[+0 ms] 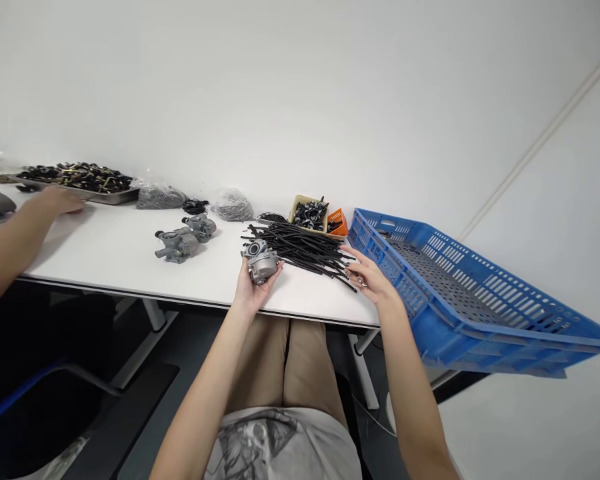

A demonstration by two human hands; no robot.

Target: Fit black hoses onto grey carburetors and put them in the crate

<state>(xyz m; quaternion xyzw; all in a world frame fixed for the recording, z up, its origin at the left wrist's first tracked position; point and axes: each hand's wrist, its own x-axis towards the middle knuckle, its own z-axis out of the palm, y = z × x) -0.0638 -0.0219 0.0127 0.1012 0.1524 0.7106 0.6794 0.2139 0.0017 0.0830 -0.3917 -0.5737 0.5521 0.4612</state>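
Observation:
My left hand [251,291] is closed around a grey metal carburetor [263,265], held upright just above the table's front edge. A round bore in the carburetor faces me. To its right, my right hand [373,280] is at the ends of a pile of black rubber hoses [305,247]. Its fingers are curled together near a small shiny piece, which is too small to make out. Two more carburetors, one nearer [177,245] and one behind it [201,227], stand on the table to the left.
A large blue plastic crate [445,313] stands close by my right forearm. Behind the hoses are a yellow bin [300,203] of black parts and an orange bin [341,219]. Plastic bags [233,205] and a metal tray [113,197] line the wall. A co-worker's arm [20,237] reaches in at left.

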